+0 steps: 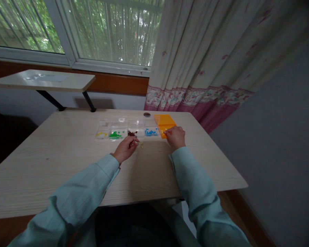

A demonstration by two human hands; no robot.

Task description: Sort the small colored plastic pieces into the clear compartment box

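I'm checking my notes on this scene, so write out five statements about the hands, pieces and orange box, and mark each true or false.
1. The left hand holds a thin yellowish strand. True.
2. The blue pieces lie between the brown pieces and the orange box. True.
3. The orange box is shut. False: it stands open.
4. The green pieces lie right of the brown pieces. False: they lie left of them.
5. The right hand is at the green pieces. False: it is at the orange box.

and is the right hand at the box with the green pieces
No, the right hand is at the orange box, while the green pieces lie farther left.
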